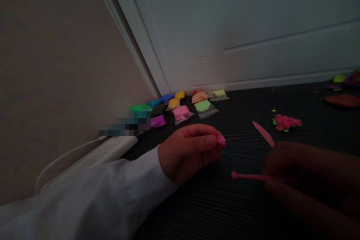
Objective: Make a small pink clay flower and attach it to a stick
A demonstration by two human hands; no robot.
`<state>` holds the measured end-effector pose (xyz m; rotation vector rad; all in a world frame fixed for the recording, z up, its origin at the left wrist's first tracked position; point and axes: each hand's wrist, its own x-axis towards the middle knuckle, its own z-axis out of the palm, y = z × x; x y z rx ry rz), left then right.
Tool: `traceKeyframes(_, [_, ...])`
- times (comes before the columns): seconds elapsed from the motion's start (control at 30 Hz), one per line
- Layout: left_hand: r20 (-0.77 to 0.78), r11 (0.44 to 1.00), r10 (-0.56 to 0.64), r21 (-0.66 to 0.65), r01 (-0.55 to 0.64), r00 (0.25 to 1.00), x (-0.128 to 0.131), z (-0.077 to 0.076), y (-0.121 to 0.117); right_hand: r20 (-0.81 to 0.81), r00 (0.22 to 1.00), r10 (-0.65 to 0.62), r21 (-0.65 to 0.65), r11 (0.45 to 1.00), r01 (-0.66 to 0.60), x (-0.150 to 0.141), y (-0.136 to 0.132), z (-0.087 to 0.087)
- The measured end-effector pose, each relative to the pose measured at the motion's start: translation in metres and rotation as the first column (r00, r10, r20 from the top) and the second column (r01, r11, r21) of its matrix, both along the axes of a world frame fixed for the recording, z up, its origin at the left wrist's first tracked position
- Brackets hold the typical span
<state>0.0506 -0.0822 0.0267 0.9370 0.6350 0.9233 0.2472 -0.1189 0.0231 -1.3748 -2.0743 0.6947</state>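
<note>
My left hand (188,152), in a white sleeve, is closed in a pinch on a small lump of pink clay (221,140) just above the dark mat (225,206). My right hand (284,167) is wrapped around a pink ball-tipped modelling tool (247,176), whose tip points left toward the clay. A pink plastic knife (263,134) lies on the mat between the hands. A pink clay flower with green leaves (286,122) sits farther right.
Several bags of coloured clay (182,105) lie along the white door (253,26) at the back. A beige wall (56,63) rises at left, with a white power strip (112,149) below it. More clay pieces (343,90) lie at far right.
</note>
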Motion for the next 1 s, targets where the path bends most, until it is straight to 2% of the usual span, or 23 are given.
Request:
traceKeyframes(0.3, [0.006, 0.997, 0.075, -0.031, -0.075, 0.997, 0.002, 0.003, 0.0, 0.016, 0.996, 0.086, -0.05, 0.995, -0.085, 0.0, 0.001, 0.016])
traceKeyframes(0.73, [-0.006, 0.998, 0.062, -0.025, -0.062, 0.998, 0.002, 0.002, 0.0, 0.03, 0.997, 0.065, -0.065, 0.996, -0.063, 0.0, 0.001, 0.006])
traceKeyframes(0.93, [0.0, 0.998, 0.061, -0.027, -0.061, 0.998, 0.001, 0.001, 0.0, 0.02, 0.999, 0.036, -0.005, 0.999, -0.036, -0.001, 0.002, -0.002])
traceKeyframes(1.0, [-0.003, 0.998, 0.053, -0.034, -0.053, 0.999, 0.001, 0.001, 0.0, -0.024, 1.0, -0.005, 0.12, 0.993, 0.008, -0.002, 0.003, -0.005])
